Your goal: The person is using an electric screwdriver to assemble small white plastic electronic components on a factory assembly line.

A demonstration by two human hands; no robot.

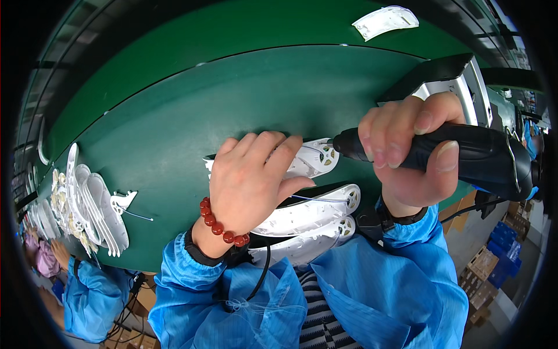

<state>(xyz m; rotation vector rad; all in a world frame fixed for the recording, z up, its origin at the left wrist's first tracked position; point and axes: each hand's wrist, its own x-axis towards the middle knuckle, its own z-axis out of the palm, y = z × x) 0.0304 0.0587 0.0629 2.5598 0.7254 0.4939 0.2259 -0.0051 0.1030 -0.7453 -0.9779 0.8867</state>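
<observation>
My right hand (412, 148) is wrapped round a black electric screwdriver (485, 154), held level with its tip pointing left. That tip meets the round spoked end of a curved white plastic housing (317, 160) on the bench. My left hand (250, 168) lies over the same housing from above, fingers bent round its far edge and thumb along the near side, pinning it down. Much of the housing is hidden under this hand. Nearer my body lie two similar white housings, a closer one (296, 250) and another (314, 210) with a thin blue wire across it.
The green bench (168, 139) bears a pile of white curved parts (96, 209) at left, with a small white piece (123, 202) beside it. A black-and-white box-like holder (459, 81) stands far right. One white cover (385, 22) lies beyond. A co-worker's blue sleeve (93, 296) shows lower left.
</observation>
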